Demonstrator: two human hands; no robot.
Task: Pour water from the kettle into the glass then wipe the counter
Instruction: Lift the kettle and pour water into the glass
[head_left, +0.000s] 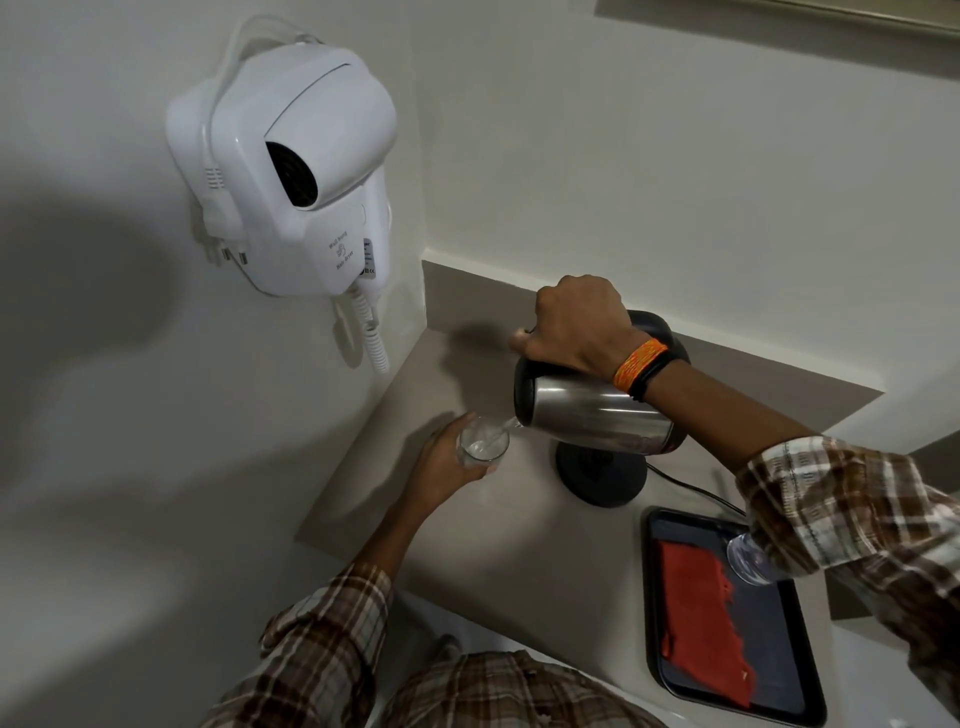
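My right hand (574, 327) grips the black handle of a steel kettle (597, 413), which is tilted to the left above its black base (600, 475). A thin stream of water runs from the spout into a clear glass (483, 441). My left hand (447, 460) is wrapped around the glass, which stands on the beige counter (519, 561). A red cloth (701, 618) lies in a dark tray (654, 597) at the right.
A white wall-hung hair dryer (301, 182) with a coiled cord juts out at the left, above the counter's corner. The kettle's black power cord (696, 491) runs right from the base. A second clear glass (748, 561) stands in the tray, partly behind my right sleeve.
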